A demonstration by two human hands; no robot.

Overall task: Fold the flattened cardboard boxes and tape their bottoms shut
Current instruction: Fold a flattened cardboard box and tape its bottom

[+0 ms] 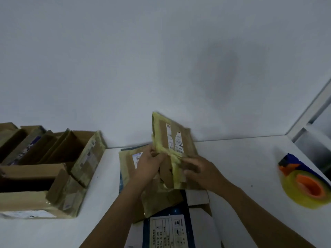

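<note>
**Both hands on a flat box at centre frame**

We see a flattened box (172, 138), taped in yellow and labelled, held tilted above the worktop (241, 158) at centre frame. The left hand (147, 162) grips its lower left edge, fingers (156, 154) curled round it. The right hand (199, 171) seems to pinch the lower right flap, though blur softens the view. Under them lies a pile of flat boxes (128, 169). A tape dispenser (302, 185) sits at the right of the frame, and open boxes (53, 158) stand at the left.
</note>
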